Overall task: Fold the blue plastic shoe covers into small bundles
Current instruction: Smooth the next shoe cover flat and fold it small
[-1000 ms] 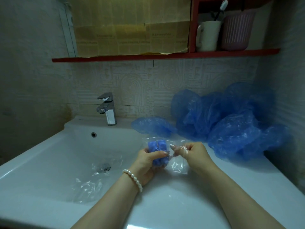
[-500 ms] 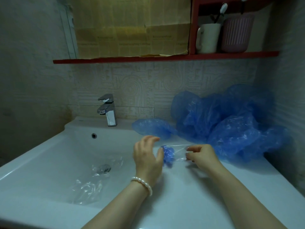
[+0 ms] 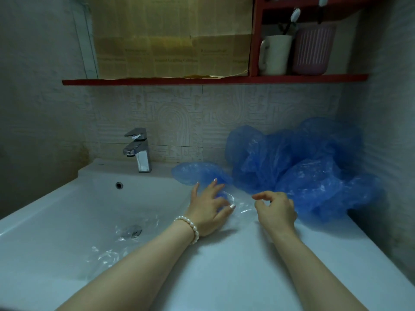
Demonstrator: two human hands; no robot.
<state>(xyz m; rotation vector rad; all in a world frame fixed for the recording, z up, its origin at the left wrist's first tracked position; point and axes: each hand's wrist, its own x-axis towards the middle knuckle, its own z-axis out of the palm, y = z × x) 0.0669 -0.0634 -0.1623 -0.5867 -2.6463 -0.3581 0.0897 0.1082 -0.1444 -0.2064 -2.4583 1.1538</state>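
A small folded blue bundle [image 3: 225,195] inside a clear plastic bag [image 3: 243,206] lies on the white counter beside the basin. My left hand [image 3: 207,209], with a pearl bracelet on the wrist, is spread over it, fingers apart, and covers most of the bundle. Just right of the bag hovers my right hand [image 3: 277,211], fingers loosely curled with nothing in them. A big pile of loose blue shoe covers [image 3: 303,169] fills the back right corner. One flat shoe cover [image 3: 195,172] lies behind my left hand.
The white sink basin [image 3: 67,221] takes up the left, with a chrome tap [image 3: 139,151], a drain [image 3: 132,231] and crumpled clear plastic [image 3: 105,254] inside. A red shelf [image 3: 202,80] above holds a white mug [image 3: 275,55] and a pink cup [image 3: 312,50].
Both hands held the bundle and clear bag up a second ago. They have lowered it to the counter, the right hand has let go, and the left hand has opened flat over it.
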